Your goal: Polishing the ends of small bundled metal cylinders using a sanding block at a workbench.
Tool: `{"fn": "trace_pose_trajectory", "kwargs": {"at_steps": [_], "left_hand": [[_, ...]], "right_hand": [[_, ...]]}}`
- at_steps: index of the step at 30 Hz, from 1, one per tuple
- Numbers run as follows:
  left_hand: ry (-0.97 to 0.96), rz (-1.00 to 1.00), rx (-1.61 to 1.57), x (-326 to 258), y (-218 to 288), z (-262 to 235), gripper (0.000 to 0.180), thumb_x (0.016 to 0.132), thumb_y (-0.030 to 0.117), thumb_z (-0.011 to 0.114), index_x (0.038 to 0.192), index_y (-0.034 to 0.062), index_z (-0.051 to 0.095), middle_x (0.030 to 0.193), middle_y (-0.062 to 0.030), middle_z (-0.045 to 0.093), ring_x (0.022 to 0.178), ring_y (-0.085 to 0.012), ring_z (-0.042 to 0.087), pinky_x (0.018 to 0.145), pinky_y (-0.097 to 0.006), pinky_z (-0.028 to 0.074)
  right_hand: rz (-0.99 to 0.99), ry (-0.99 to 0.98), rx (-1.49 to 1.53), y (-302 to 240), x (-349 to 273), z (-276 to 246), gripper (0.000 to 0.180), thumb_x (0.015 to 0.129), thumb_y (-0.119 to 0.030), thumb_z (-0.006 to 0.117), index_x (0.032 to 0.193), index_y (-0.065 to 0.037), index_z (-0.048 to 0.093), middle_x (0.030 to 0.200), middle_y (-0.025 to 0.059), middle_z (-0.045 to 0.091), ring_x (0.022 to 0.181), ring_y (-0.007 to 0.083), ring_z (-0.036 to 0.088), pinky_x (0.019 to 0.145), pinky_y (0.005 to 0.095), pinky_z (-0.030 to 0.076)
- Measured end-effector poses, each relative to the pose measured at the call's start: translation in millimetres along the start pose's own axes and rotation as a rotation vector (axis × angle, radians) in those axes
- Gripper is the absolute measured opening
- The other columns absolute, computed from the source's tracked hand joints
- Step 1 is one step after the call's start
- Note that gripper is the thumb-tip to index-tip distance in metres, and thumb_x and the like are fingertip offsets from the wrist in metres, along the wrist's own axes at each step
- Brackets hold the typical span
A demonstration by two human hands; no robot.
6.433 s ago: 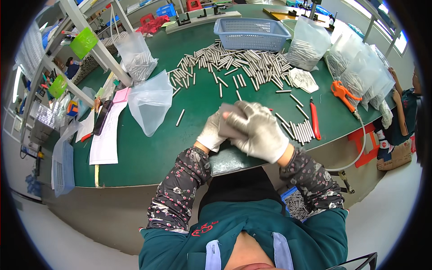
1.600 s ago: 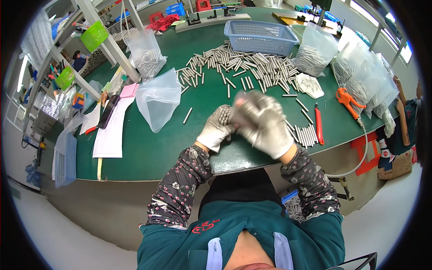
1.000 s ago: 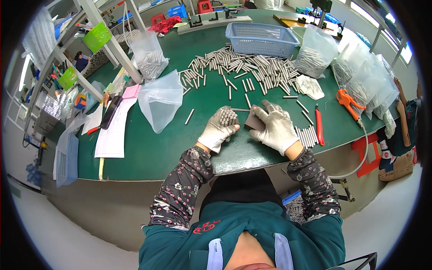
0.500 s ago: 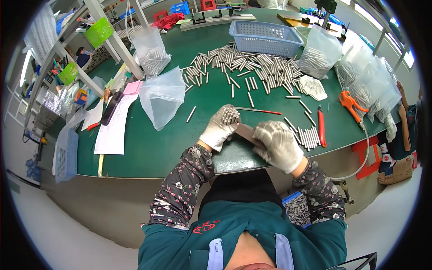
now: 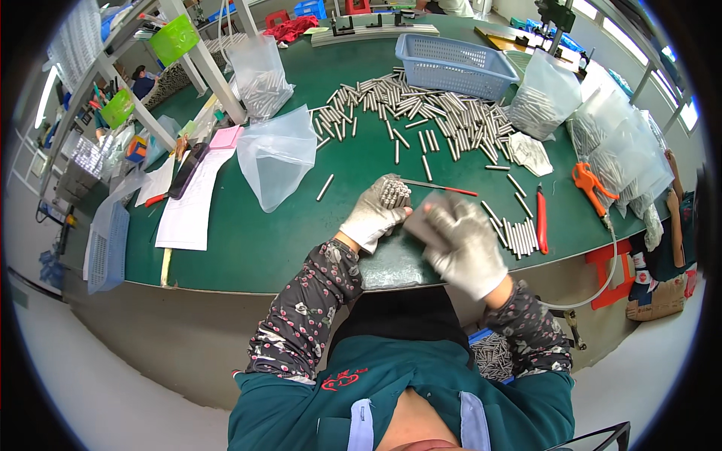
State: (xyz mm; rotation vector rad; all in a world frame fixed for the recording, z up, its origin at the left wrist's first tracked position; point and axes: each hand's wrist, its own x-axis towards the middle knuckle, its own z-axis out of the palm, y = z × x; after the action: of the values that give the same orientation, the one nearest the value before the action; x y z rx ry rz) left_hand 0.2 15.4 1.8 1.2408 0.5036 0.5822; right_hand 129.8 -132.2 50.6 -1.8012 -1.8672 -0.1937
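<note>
In a white glove, my left hand [image 5: 370, 219] is closed around an upright bundle of short metal pins [image 5: 395, 194], their ends facing up. My right hand [image 5: 472, 249], gloved too, grips a flat brown rectangular block [image 5: 430, 225], blurred by motion. The block is close to the right side of the bundle; whether they touch I cannot tell. Just beyond the bundle lies a thin file [image 5: 444, 188] with a red handle. Right of my right hand is a row of loose metal pins [image 5: 520, 237], beside red-handled pliers [image 5: 541, 219].
A large pile of pins [image 5: 421, 105] spreads before a blue plastic basket [image 5: 457, 66]. Filled clear bags [image 5: 545, 98] stand at the right, near an orange air gun [image 5: 590, 186]. At left are an open plastic bag [image 5: 277, 159], paper sheets [image 5: 194, 203] and a shelf post [image 5: 214, 71].
The brown block has tilted in my right hand and shows a broader face. My left hand still holds the bundle. The whole view has shifted slightly.
</note>
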Motion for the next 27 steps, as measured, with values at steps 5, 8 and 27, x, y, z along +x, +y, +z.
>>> {"fn": "trace_pose_trajectory", "kwargs": {"at_steps": [5, 8, 27], "left_hand": [[-0.158, 0.283, 0.547, 7, 2, -9, 0.054, 0.071, -0.009, 0.061, 0.120, 0.0025, 0.041, 0.110, -0.0054, 0.054, 0.102, -0.0132, 0.051, 0.085, -0.025, 0.044], [-0.073, 0.015, 0.240, 4, 3, -3, 0.055, 0.069, -0.004, 0.067, 0.118, 0.0039, 0.044, 0.112, -0.0058, 0.054, 0.102, -0.0136, 0.052, 0.085, -0.026, 0.044], [-0.093, -0.044, 0.122, -4, 9, 1, 0.042, 0.071, -0.008, 0.062, 0.107, 0.0063, 0.046, 0.086, 0.0000, 0.053, 0.071, -0.0067, 0.048, 0.057, -0.020, 0.041]], "right_hand": [[-0.360, 0.001, 0.199, -5, 37, -19, 0.047, 0.065, -0.020, 0.064, 0.111, -0.011, 0.058, 0.119, 0.0276, 0.044, 0.104, 0.0405, 0.048, 0.088, 0.0436, 0.041], [-0.166, 0.106, 0.035, 31, 58, -8, 0.038, 0.066, -0.017, 0.065, 0.104, -0.014, 0.062, 0.113, 0.0243, 0.051, 0.095, 0.0393, 0.053, 0.085, 0.0445, 0.042], [0.102, 0.036, -0.089, 49, 46, 11, 0.034, 0.068, -0.022, 0.062, 0.101, -0.012, 0.061, 0.107, 0.0160, 0.053, 0.096, 0.0326, 0.053, 0.082, 0.0424, 0.044]]}}
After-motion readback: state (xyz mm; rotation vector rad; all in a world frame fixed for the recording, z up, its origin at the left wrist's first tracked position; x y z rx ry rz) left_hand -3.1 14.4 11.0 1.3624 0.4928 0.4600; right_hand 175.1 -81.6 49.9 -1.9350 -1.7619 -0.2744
